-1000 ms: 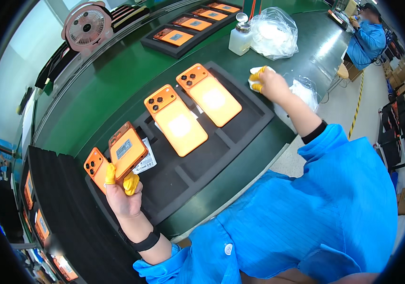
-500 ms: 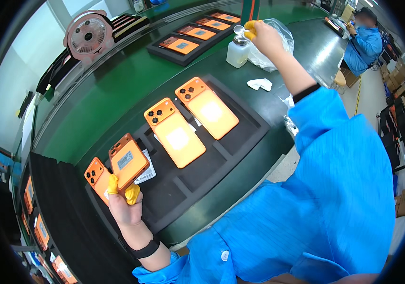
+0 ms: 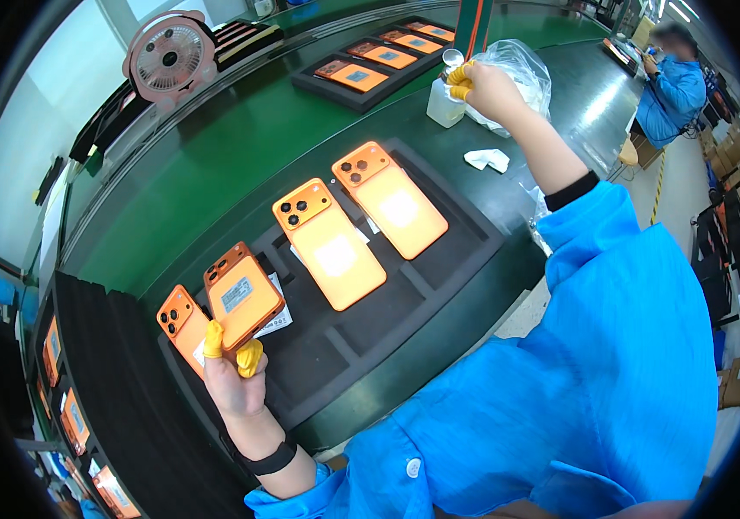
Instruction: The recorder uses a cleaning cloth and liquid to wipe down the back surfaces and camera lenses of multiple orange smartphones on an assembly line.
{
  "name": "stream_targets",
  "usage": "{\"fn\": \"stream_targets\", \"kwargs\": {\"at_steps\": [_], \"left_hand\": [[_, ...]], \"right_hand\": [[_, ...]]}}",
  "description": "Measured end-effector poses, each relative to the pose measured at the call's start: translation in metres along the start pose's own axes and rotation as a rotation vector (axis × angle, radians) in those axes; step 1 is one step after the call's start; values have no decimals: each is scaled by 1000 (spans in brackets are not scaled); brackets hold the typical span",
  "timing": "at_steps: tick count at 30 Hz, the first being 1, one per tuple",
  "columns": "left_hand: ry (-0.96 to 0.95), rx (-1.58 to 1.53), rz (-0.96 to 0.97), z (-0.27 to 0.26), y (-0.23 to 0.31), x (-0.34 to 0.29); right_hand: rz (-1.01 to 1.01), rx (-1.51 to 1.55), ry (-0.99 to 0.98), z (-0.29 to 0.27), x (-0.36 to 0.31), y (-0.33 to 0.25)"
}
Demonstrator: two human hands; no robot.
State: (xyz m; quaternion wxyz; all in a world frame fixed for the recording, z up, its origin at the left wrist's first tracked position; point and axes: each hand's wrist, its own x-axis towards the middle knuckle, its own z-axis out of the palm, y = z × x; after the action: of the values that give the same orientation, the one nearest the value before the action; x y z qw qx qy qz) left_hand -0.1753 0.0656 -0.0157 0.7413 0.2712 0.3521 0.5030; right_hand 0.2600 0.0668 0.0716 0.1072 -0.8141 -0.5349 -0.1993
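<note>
My left hand (image 3: 236,381), with yellow finger cots, grips the lower end of an orange phone (image 3: 253,307). This phone is tilted, its back up, with a grey label on it. Beneath and beside it lies another orange phone (image 3: 181,322) in a black foam tray (image 3: 301,355). Two more orange phones, one in the middle (image 3: 331,251) and one at the right (image 3: 390,199), lie back up on the tray. At the far side my right hand (image 3: 482,88), also in yellow cots, has its fingers closed at the neck of a whitish bottle (image 3: 444,108) with its round lid raised. Anything in those fingertips is hidden.
A crumpled white wipe (image 3: 487,160) and a clear plastic bag (image 3: 521,69) lie near the bottle. Behind stands another tray of labelled phones (image 3: 379,56). A pink fan (image 3: 169,59) is at far left, stacked black trays (image 3: 128,389) at near left. A person (image 3: 673,82) sits far right.
My right hand has come down from beside the bottle's lid to its neck. The left hand still grips the labelled phone, nearly in place. The whole view has shifted slightly.
</note>
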Motion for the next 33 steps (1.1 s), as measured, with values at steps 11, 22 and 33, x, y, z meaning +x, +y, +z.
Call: {"fn": "stream_targets", "kwargs": {"at_steps": [11, 22, 33], "left_hand": [[-163, 7, -22, -16, 6, 1], [-201, -45, -54, -4, 1, 2], [-66, -48, -74, -2, 2, 2]], "right_hand": [[74, -91, 70, 24, 31, 13], [-382, 628, 392, -29, -37, -91], [-1001, 820, 294, -25, -143, -251]]}}
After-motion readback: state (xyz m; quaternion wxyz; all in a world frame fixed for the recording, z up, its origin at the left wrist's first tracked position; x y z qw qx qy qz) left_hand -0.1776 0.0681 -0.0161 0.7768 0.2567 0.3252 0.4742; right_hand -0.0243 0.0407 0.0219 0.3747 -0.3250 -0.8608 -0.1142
